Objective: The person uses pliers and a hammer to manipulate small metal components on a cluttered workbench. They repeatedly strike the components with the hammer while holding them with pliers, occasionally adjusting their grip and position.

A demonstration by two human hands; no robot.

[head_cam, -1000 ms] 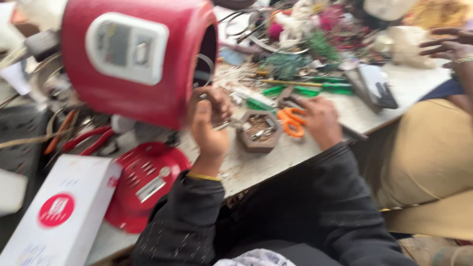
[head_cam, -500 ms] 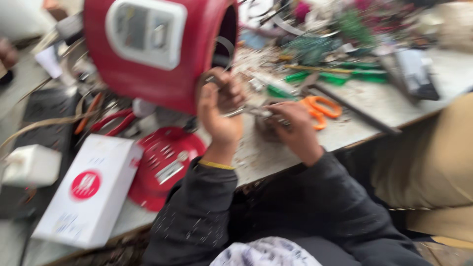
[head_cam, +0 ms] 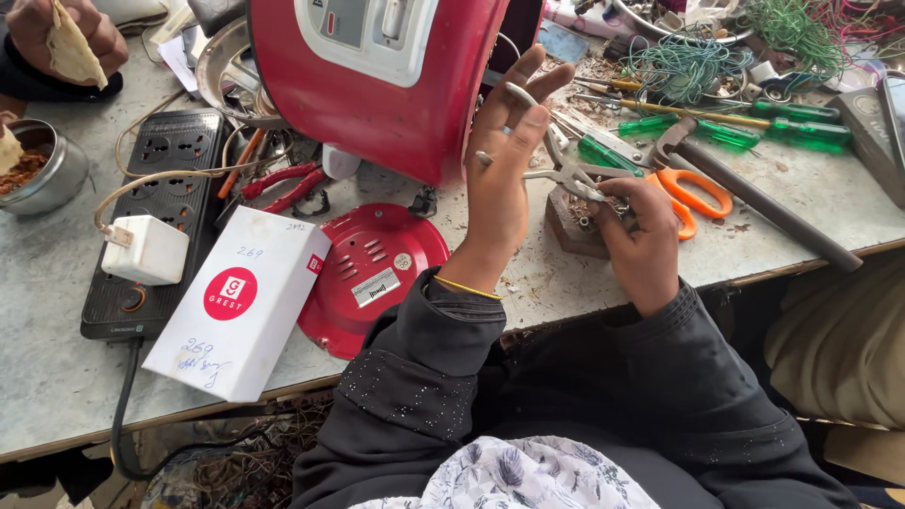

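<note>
Left hand [head_cam: 504, 160] raised upright, fingers loosely spread, steadying a red cooker body [head_cam: 377, 75] tipped on the bench. Right hand [head_cam: 636, 226] (knuckles up) grips metal pliers [head_cam: 566, 174] just beside it.

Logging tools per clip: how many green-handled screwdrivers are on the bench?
3 that I can make out: one green-handled screwdriver just right of the left hand, two more farther right near the green wire tangle. Others may hide in the clutter.
</note>
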